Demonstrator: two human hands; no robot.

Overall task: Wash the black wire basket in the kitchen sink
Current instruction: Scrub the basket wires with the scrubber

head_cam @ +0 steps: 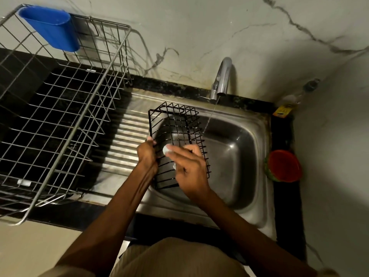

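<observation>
The black wire basket (175, 124) is held tilted over the left part of the steel sink (239, 156). My left hand (147, 154) grips the basket's left rim. My right hand (189, 168) lies over the near side of the basket, fingers stretched out, with a small whitish scrubbing piece (166, 149) under the fingertips against the wires. A thin stream of water falls from the chrome tap (221, 76) into the sink, just right of the basket.
A large steel wire dish rack (65, 108) with a blue plastic cup holder (50, 27) stands on the black counter at left. A red and green bowl (283, 165) and a yellow packet (282, 110) sit right of the sink. Marble wall behind.
</observation>
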